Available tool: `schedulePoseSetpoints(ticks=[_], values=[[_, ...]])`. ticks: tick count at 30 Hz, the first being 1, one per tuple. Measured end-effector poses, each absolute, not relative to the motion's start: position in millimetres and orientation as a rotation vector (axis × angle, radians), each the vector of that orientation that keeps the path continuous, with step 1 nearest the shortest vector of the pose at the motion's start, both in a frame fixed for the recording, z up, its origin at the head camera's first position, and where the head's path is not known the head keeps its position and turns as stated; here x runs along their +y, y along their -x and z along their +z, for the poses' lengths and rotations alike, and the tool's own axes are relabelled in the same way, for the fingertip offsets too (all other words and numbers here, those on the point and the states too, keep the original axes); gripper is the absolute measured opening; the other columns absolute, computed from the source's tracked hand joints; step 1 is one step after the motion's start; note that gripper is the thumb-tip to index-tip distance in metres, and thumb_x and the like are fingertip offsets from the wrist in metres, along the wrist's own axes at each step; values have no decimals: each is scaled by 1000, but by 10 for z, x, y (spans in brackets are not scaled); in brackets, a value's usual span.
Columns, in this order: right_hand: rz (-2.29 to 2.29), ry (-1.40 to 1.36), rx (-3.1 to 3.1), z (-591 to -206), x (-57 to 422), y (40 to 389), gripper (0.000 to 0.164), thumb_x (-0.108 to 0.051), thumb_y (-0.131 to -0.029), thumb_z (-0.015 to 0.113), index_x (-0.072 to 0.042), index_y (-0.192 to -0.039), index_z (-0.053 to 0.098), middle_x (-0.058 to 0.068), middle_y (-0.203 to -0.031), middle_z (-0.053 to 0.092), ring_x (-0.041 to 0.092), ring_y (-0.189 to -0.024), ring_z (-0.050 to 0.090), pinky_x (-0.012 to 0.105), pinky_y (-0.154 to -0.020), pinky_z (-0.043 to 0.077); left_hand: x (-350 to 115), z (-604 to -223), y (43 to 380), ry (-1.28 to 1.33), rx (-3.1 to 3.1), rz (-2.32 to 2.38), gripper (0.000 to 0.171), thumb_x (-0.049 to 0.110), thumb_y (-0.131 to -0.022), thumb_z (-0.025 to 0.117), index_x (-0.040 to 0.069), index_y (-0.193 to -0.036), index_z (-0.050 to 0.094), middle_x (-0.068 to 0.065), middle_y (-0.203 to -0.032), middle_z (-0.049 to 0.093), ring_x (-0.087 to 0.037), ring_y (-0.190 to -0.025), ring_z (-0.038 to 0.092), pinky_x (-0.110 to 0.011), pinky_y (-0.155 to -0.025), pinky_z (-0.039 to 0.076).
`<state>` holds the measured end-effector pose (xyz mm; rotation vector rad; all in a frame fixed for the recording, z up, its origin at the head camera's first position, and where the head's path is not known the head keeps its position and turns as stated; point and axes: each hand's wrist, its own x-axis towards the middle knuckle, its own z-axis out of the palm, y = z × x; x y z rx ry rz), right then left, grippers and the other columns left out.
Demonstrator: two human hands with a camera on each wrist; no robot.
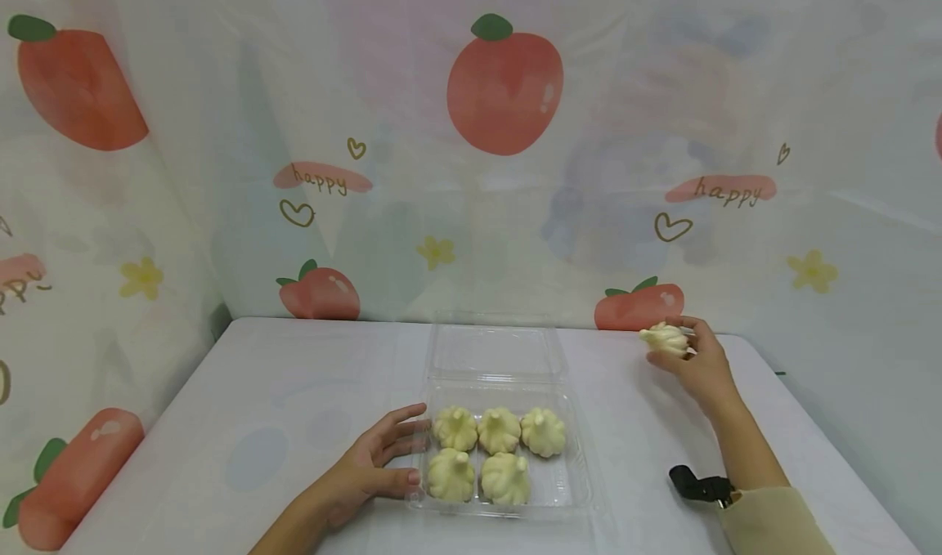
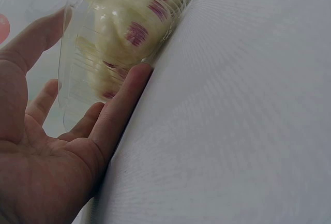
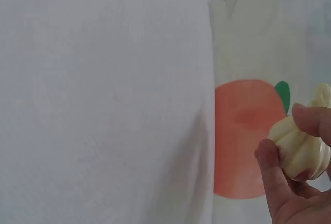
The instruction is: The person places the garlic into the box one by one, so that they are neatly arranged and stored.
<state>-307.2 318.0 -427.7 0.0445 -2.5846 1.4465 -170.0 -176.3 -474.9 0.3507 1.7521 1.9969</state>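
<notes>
A clear plastic clamshell box (image 1: pixel 540 490) stands on the table with its lid (image 1: pixel 495 352) folded back. Inside are several pale garlic bulbs (image 1: pixel 504 477), three in the far row and two in the near row, leaving the near right spot bare. Purple marks show low on the bulbs (image 2: pixel 124 32) in the left wrist view. My left hand (image 1: pixel 371 461) rests against the box's left side with fingers spread and fairly straight. Above the table's far right part, my right hand (image 1: pixel 699 367) pinches another garlic bulb (image 1: pixel 665 340) between thumb and fingers, its stem pointing left in the head view.
A white cloth covers the table (image 1: pixel 294 391). Behind it hangs a patterned curtain (image 1: pixel 508 236) with red fruit prints, close to the far edge. A black bracket (image 1: pixel 699 485) sticks out from the right wrist beside the beige sleeve (image 1: pixel 773 522).
</notes>
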Motion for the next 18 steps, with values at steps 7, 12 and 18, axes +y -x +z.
schedulePoseSetpoints(ticks=[7,12,18], values=[[1518,-183,-2568,-4159,3029,2891,72,-19,-89,77,-5,-144,32,18,-134,46,3,-98,56,17,-76,53,-1762,-4752,1697,-343,1758,1995,82,7,-91,71,22,-158,26,-15,-161,26,-34,-142,35,-47,-89,56],[1547,-284,-2546,-4107,2926,2793,69,-14,-88,77,-3,-141,34,17,-130,48,0,-96,58,19,-75,54,-1767,-4763,1703,-351,1757,1995,82,8,-91,70,22,-158,25,-15,-161,26,-33,-142,35,-48,-89,56],[1537,-335,-2560,-4030,2794,2682,63,-16,-89,77,-3,-134,35,16,-126,49,7,-96,59,22,-75,54,-1760,-4774,1710,-349,1758,1996,81,8,-91,71,22,-158,26,-15,-161,26,-33,-142,35,-47,-89,55]])
